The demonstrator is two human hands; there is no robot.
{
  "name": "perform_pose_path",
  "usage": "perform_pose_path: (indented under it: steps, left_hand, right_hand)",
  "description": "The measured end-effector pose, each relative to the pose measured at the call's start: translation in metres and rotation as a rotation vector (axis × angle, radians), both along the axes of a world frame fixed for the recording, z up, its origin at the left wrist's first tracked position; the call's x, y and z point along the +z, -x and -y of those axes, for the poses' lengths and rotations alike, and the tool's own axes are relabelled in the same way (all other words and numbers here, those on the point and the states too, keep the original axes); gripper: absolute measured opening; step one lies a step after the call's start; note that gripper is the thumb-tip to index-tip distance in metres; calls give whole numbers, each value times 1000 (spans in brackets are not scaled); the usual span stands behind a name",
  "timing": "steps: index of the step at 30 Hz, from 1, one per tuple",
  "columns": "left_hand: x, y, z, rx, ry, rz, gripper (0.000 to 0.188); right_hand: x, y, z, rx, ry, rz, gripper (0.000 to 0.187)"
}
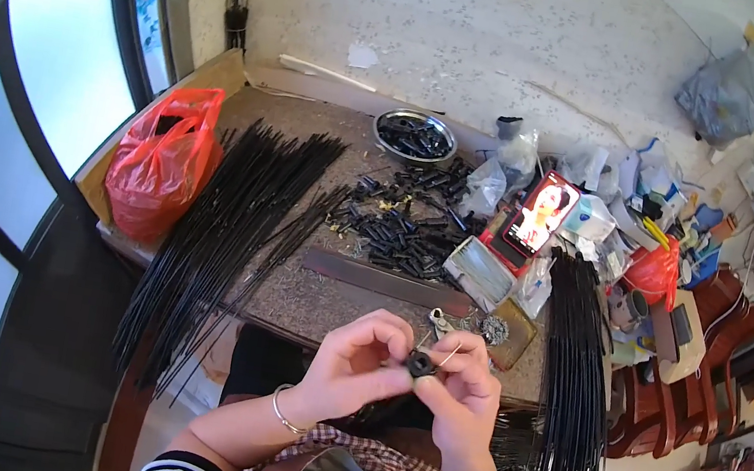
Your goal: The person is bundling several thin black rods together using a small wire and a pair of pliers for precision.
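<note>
Close in front of my body, both hands meet over a small round black part with a dark hole (421, 365). My left hand (358, 356) pinches it between thumb and fingers on one side. My right hand (463, 387) grips its other side, and a thin light-coloured pin or wire (450, 354) sticks up by those fingers. Just beyond my fingertips lie metal pliers (439, 318), partly hidden. A pile of small black cylindrical parts (401, 241) covers the middle of the table, with more of them in a round metal bowl (411, 154) behind.
Long thin black rods (233, 213) lie in a big bundle at left beside a red plastic bag (161, 167). Another rod bundle (575, 375) hangs over the right edge. A dark flat bar (380, 279), a clear box of thin pins (482, 272) and a lit phone (540, 214) stand between.
</note>
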State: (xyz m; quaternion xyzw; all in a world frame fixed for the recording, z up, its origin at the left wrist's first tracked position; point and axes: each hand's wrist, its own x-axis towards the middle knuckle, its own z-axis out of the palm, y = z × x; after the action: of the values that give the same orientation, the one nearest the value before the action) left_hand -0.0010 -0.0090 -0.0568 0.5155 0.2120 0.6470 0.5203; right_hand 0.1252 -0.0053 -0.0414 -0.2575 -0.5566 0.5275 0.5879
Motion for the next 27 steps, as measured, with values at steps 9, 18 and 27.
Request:
perform_pose_path:
  steps: [9, 18, 27]
  left_hand:
    - [4, 7, 3, 490, -439, -590, 25]
    - [-11, 11, 23, -155, -47, -264, 36]
    - [-15, 26, 11, -364, 61, 19, 34]
  right_hand:
    - [-6, -3, -9, 156, -34, 91, 16]
    - [-5, 9, 0, 120, -62, 210, 53]
    - [24, -3, 0, -322, -731, 753, 45]
